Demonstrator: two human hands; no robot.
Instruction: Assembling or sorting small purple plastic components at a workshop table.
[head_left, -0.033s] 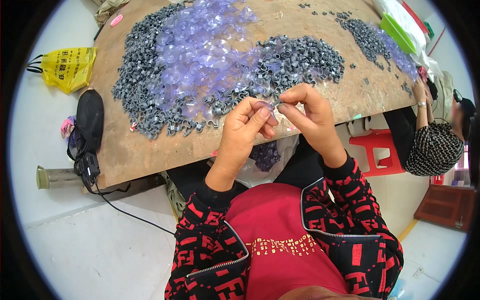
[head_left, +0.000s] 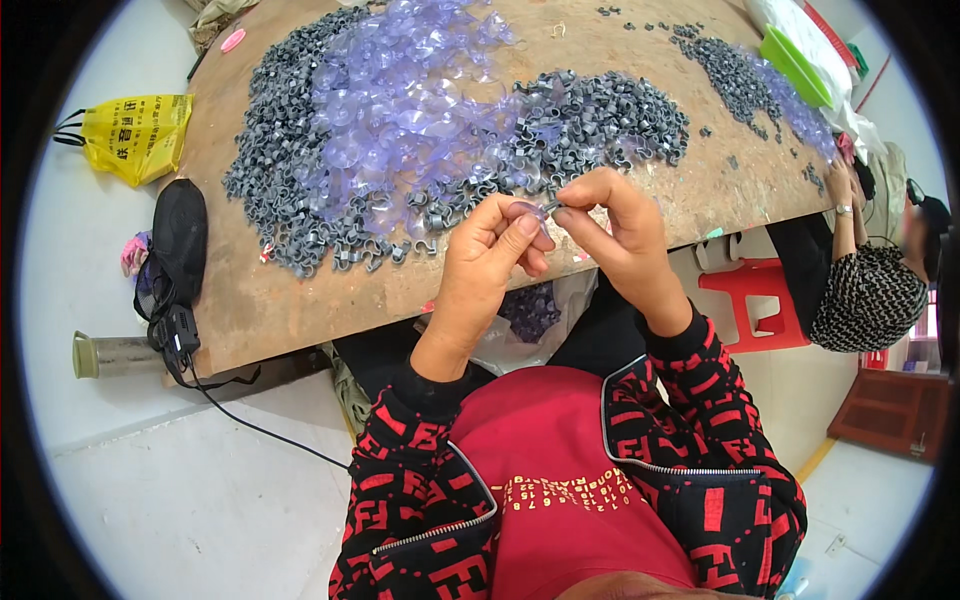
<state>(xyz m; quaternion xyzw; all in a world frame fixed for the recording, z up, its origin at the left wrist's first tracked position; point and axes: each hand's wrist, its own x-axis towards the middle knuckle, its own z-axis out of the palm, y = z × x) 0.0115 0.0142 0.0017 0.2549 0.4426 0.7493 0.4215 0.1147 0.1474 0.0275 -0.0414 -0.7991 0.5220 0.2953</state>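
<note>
My left hand point(head_left: 492, 254) pinches a clear purplish suction cup point(head_left: 530, 210) between thumb and fingers. Close against it, my right hand point(head_left: 620, 232) grips a small grey plastic clip point(head_left: 554, 207) by thumb and forefinger. The two pieces meet in front of my chest, over the table's near edge; my fingertips partly hide the joint. Just beyond my hands lies a broad heap of clear purplish suction cups point(head_left: 390, 110), with grey clips point(head_left: 290, 150) piled along its left side and more grey clips point(head_left: 600, 115) at its right.
On the brown table point(head_left: 320, 320), a second pile of clips point(head_left: 725, 75) lies far right beside a green basin point(head_left: 796, 66). Another person point(head_left: 870, 290) sits there near a red stool point(head_left: 750, 300). At left are a yellow bag point(head_left: 138, 138) and a black case point(head_left: 180, 240). A bag of purplish pieces point(head_left: 532, 312) hangs below the edge.
</note>
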